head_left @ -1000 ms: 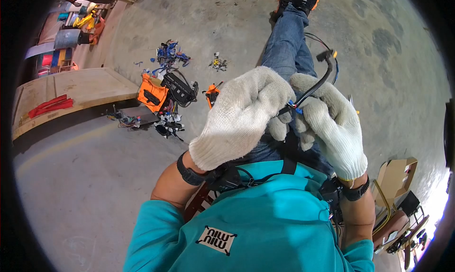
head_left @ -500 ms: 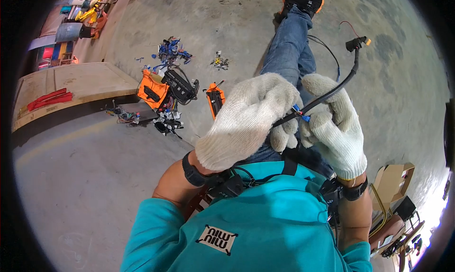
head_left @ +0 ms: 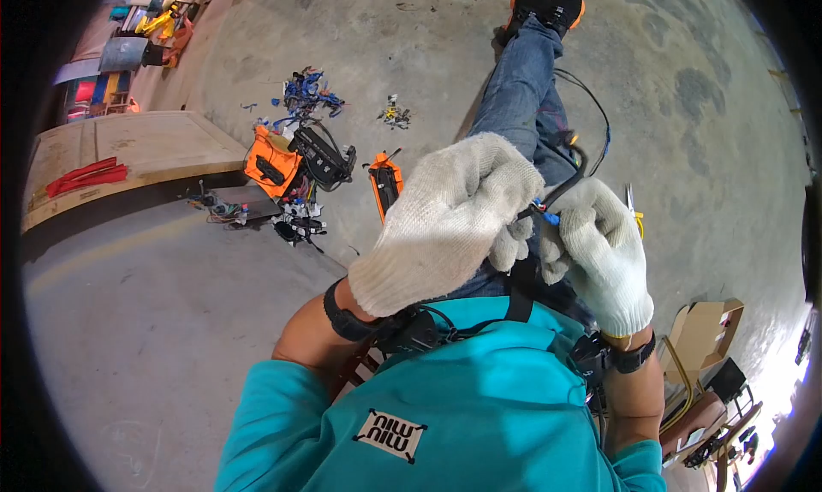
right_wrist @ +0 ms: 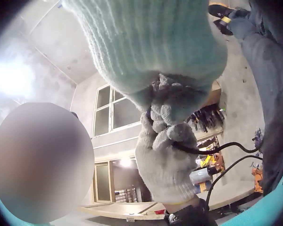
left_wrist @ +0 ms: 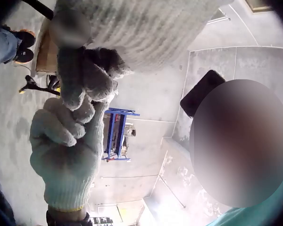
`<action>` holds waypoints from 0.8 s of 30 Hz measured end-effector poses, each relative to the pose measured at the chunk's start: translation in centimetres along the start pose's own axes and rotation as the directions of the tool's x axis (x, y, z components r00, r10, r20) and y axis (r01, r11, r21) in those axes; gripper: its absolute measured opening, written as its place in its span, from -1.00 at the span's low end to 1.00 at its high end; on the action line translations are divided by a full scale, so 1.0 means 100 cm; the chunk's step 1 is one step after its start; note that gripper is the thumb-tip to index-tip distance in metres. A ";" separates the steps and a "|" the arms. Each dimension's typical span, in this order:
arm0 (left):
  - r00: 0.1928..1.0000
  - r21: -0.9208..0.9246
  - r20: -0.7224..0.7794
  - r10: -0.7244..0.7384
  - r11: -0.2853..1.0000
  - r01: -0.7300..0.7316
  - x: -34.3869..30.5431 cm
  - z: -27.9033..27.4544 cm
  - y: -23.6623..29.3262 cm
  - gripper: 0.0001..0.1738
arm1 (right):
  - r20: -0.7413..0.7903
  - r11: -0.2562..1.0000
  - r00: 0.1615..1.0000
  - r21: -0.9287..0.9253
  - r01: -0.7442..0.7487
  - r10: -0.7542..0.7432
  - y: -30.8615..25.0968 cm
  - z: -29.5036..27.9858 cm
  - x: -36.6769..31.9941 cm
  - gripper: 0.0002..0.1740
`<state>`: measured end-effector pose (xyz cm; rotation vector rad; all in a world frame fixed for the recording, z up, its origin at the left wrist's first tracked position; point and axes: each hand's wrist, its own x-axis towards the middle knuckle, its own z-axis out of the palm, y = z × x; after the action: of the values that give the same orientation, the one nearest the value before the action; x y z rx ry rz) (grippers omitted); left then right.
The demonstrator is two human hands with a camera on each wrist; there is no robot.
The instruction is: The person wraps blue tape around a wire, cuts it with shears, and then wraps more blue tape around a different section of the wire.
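My gloved left hand [head_left: 458,222] grips a dark cable [head_left: 567,184], which comes out at its fingertips and bends up and away over the right hand. A small blue piece [head_left: 550,218] sits on thin wires between the two hands. My gloved right hand [head_left: 599,252] has its fingers curled, with the thumb and forefinger pinching at that blue piece. In the left wrist view, the right hand [left_wrist: 66,146] meets the left fingers. From the left hand [right_wrist: 165,160], the right wrist view shows the black cable [right_wrist: 212,151] trailing away.
Yellow-handled cutters [head_left: 634,209] show just beyond the right hand. On the floor are a blue wire heap [head_left: 308,94], small yellow parts [head_left: 394,113], and orange and black casings [head_left: 274,162]. A wooden platform [head_left: 137,154] bears red strips. An open carton [head_left: 702,338] stands at right.
The cable's free end, with its dark plug, swung out to the right and then back in close to the legs. The right hand has dropped slightly; both hands stay together around the blue piece.
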<state>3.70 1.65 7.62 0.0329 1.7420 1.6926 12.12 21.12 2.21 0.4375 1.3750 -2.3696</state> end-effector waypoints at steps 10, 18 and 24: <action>0.999 0.132 -0.017 0.044 0.990 -0.042 -0.002 -0.003 0.002 -0.78 | 0.320 0.231 0.699 -0.787 0.572 -0.639 -0.005 0.012 -0.003 -0.68; 0.999 0.150 -0.041 0.012 0.989 -0.006 -0.001 -0.003 -0.005 -0.81 | 0.512 -0.149 0.559 -0.809 0.569 -0.652 0.004 0.008 -0.001 -0.41; 0.949 0.484 0.049 0.313 0.823 -0.296 0.000 -0.011 -0.015 -0.79 | 0.528 -0.149 0.532 -0.788 0.597 -0.662 0.013 0.002 -0.002 -0.30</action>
<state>3.86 0.44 6.18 0.5439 2.2441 1.4168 12.85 20.41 1.42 -0.7939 3.2367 -1.2627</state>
